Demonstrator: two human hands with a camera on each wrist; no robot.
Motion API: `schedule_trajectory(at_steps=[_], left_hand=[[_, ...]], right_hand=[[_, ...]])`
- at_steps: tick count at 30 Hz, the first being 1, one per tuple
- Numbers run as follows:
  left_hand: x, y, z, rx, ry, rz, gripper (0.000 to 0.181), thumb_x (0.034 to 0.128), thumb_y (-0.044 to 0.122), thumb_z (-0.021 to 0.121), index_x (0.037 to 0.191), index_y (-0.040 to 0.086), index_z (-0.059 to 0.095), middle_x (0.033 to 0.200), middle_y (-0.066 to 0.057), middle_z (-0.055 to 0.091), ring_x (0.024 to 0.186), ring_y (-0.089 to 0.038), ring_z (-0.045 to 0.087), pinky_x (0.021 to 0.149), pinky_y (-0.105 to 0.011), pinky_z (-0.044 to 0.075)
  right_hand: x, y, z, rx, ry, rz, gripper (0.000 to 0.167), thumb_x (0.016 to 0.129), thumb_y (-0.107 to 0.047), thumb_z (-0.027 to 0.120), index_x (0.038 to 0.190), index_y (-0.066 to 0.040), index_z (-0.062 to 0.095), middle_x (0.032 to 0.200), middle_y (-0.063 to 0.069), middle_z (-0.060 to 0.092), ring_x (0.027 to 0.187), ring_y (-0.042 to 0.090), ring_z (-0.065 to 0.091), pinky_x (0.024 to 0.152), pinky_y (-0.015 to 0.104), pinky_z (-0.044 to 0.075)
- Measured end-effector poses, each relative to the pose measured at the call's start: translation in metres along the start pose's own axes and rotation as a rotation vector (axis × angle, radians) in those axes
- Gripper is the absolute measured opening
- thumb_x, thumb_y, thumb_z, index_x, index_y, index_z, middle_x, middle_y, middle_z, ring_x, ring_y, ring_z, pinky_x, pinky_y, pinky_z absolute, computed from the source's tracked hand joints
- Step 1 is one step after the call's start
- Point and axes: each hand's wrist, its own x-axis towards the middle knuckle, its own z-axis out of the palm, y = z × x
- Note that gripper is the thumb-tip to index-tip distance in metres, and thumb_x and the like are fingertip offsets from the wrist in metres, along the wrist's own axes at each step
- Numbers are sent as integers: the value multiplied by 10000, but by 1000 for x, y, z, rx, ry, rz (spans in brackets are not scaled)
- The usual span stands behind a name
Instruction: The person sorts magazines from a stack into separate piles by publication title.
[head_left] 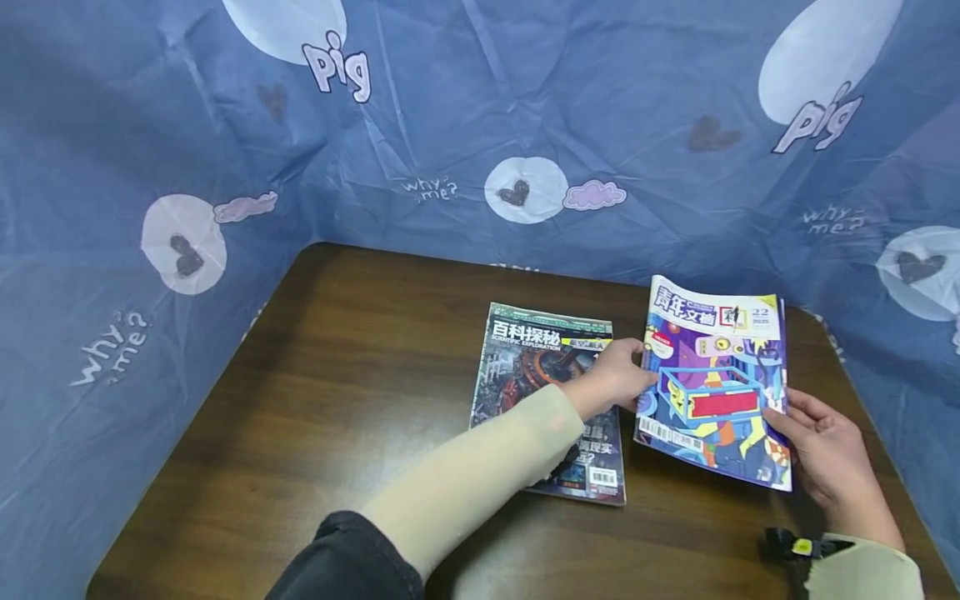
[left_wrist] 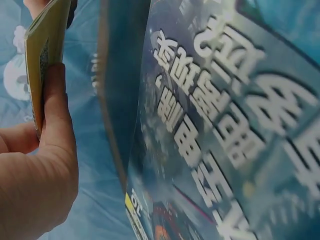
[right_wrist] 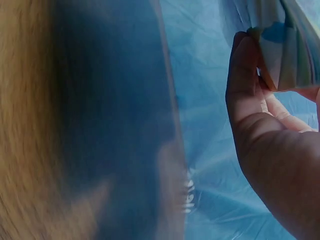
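Observation:
A colourful magazine [head_left: 716, 350] with a purple and blue cover is held up off the table at the right, slightly tilted. My left hand [head_left: 618, 372] pinches its left edge, thumb on the cover. At the lower right edge my right hand [head_left: 832, 442] grips the same magazine, thumb in front and fingers behind. A darker magazine [head_left: 517, 375] lies flat on the table to the left, partly hidden under my left forearm. The left wrist view shows the left hand [left_wrist: 45, 155] on the held magazine's edge; in the right wrist view the right hand [right_wrist: 270, 120] pinches its pages.
The brown wooden table [head_left: 337, 375] carries both magazines. A blue patterned sheet [head_left: 450, 108] hangs behind it and along both sides. A black strap with a yellow piece [head_left: 802, 547] sits at the right wrist.

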Motion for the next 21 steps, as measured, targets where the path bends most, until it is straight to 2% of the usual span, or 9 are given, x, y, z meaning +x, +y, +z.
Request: schedule_trajectory(at_steps=[8, 12, 15, 21], left_hand=[[3, 0, 15, -19, -9, -23, 243, 957, -28, 676, 1190, 31, 638, 807, -92, 634, 692, -283, 700, 594, -448, 607], [5, -1, 21, -42, -1, -32, 197, 965, -27, 650, 1159, 8, 640, 794, -91, 635, 682, -265, 691, 607, -439, 609], [7, -3, 24, -56, 0, -23, 196, 927, -78, 625, 1113, -22, 646, 794, -92, 625, 677, -260, 685, 613, -434, 610], [12, -9, 30, -36, -39, 24, 242, 878, -141, 597, 1103, -81, 662, 814, -95, 636, 715, -225, 683, 636, -397, 612]], right_hand=[[4, 5, -13, 1, 27, 29, 508, 925, -219, 781, 1352, -102, 530, 887, -163, 717, 742, 121, 717, 586, 353, 603], [8, 5, -17, 20, 26, 31, 358, 934, -191, 770, 1237, -168, 581, 879, -151, 721, 734, 125, 715, 579, 352, 601], [11, 6, -21, 25, 26, 43, 305, 919, -213, 788, 1150, -218, 588, 873, -144, 724, 732, 129, 716, 579, 358, 602], [19, 8, -28, -21, 32, 97, 584, 908, -294, 793, 1388, -118, 511, 852, -161, 716, 726, 147, 715, 594, 375, 605]])
